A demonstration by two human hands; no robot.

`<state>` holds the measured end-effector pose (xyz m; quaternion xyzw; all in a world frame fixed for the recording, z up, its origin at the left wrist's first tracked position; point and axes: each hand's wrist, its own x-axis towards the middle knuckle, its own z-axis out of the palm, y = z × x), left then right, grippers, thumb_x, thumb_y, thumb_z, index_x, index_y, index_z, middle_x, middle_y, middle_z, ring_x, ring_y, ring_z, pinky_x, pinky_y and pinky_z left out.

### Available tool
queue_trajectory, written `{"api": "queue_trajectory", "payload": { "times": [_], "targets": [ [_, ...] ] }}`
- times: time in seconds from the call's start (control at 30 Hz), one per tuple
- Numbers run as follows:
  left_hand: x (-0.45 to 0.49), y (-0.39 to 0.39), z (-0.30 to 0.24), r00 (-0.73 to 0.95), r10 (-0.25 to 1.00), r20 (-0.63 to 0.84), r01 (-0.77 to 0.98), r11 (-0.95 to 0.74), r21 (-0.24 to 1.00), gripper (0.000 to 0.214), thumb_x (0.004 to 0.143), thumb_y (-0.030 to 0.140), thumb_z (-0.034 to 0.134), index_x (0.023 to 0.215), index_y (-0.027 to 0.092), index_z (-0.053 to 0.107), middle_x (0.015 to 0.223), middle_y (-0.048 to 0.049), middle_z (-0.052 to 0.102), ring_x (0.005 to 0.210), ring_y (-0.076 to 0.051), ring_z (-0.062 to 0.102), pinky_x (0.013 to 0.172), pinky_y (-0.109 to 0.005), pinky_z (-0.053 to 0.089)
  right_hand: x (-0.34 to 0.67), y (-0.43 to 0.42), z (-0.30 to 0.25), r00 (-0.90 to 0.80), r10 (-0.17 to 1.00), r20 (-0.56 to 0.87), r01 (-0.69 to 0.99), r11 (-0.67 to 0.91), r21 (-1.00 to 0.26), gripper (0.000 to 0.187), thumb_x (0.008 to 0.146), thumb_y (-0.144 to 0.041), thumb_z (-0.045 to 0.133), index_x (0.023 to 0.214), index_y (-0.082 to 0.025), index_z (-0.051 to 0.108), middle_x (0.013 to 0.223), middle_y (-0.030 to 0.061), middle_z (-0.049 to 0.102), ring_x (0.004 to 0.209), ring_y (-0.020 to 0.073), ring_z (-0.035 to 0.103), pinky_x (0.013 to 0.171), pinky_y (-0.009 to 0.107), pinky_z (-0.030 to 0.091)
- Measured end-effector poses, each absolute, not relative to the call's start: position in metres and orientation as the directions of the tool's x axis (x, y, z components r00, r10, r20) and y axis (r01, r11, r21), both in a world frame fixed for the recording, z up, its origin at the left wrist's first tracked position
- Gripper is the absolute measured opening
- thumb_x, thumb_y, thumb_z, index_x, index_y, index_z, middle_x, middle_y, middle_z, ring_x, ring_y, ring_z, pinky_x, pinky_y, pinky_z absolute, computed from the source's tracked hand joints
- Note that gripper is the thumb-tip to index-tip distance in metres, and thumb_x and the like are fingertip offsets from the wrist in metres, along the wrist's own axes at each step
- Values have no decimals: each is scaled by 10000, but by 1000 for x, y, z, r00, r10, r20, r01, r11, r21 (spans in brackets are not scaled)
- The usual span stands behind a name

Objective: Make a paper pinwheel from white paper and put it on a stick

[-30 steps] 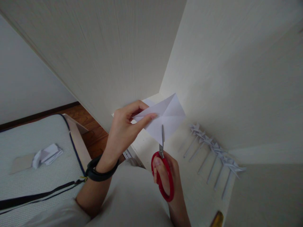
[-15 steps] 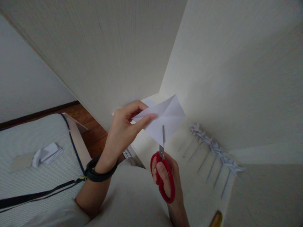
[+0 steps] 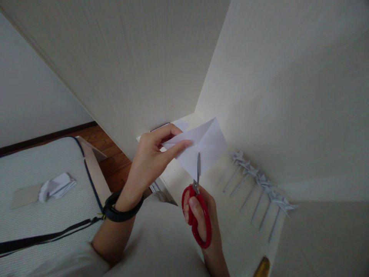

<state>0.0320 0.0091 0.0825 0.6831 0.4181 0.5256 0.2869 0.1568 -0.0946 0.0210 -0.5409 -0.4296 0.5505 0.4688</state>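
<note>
My left hand pinches the left corner of a creased white paper square, thumb below and fingers on top, and holds it up in front of me. A black band sits on that wrist. My right hand grips red-handled scissors from below. Their metal blades point up and are closed into the lower edge of the paper.
Several white paper pinwheels on sticks lie in a row on the pale surface at the right. Folded white paper scraps rest on a grey mattress at the left. Pale walls rise close ahead. A yellowish object shows at the bottom edge.
The scissors and my right hand have shifted slightly left and up, with the blades a little further into the paper. The paper has barely moved.
</note>
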Motion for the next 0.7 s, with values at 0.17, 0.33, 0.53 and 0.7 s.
{"api": "queue_trajectory", "payload": {
  "times": [0.17, 0.33, 0.53, 0.7],
  "targets": [
    [31, 9, 82, 100, 873, 477, 267, -485, 833, 167, 768, 309, 673, 682, 180, 612, 637, 27, 589, 578, -110, 515, 493, -222, 346, 152, -93, 16, 22, 977, -212, -55, -210, -976, 411, 768, -623, 481, 695, -219, 463, 503, -35, 398, 361, 84, 349, 334, 207, 317],
    [29, 9, 83, 107, 875, 472, 249, -483, 840, 154, 773, 288, 668, 680, 183, 603, 643, 28, 598, 586, -112, 533, 504, -222, 367, 151, -94, 16, 24, 978, -209, -64, -207, -976, 426, 773, -630, 480, 691, -212, 479, 481, -33, 403, 353, 89, 366, 334, 210, 318],
    [29, 8, 84, 99, 872, 480, 248, -489, 837, 164, 767, 288, 673, 668, 183, 596, 632, 30, 592, 585, -113, 535, 506, -222, 372, 153, -96, 17, 35, 980, -198, -52, -196, -979, 430, 779, -624, 488, 676, -207, 498, 453, -41, 386, 342, 80, 337, 320, 203, 293],
    [29, 8, 83, 89, 876, 473, 257, -479, 839, 175, 765, 308, 673, 663, 187, 599, 639, 25, 595, 575, -117, 530, 490, -226, 367, 154, -95, 17, 46, 981, -186, -34, -185, -982, 419, 779, -608, 496, 662, -205, 502, 455, -38, 398, 357, 84, 357, 333, 204, 309]
  ]
}}
